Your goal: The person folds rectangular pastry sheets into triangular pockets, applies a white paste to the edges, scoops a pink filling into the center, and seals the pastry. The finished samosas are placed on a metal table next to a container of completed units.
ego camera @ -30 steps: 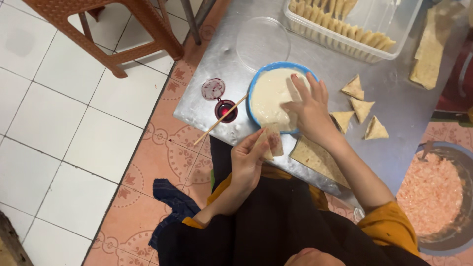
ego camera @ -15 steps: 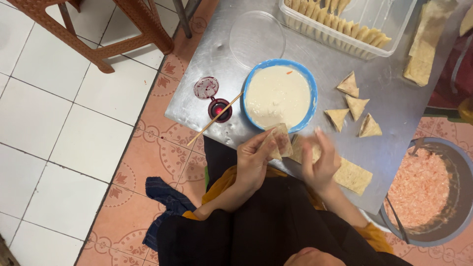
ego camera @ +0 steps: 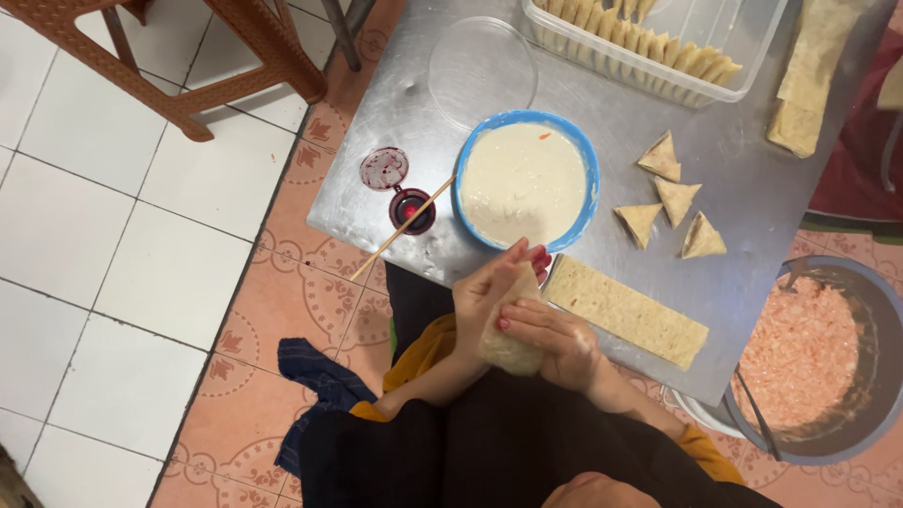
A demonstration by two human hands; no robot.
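My left hand (ego camera: 484, 292) and my right hand (ego camera: 546, 339) are together over my lap, both closed on a pale folded pastry wrapper (ego camera: 511, 350). The left palm backs the wrapper while the right fingers press its front. Just above the hands stands a blue-rimmed bowl (ego camera: 470, 150) of whitish paste on the metal table (ego camera: 752, 207). To the right of the hands a long flat pastry strip (ego camera: 625, 310) lies on the table.
Several folded triangles (ego camera: 673, 198) lie right of the bowl. A clear tray of filled pastries (ego camera: 649, 47) and a stack of strips (ego camera: 809, 75) sit at the far edge. A small dark cup with a stick (ego camera: 412, 212), a clear lid (ego camera: 482, 71), a filling bowl (ego camera: 809, 357), a stool (ego camera: 188, 66).
My right hand left the paste bowl and came back to my left hand; both now fold the wrapper over my lap.
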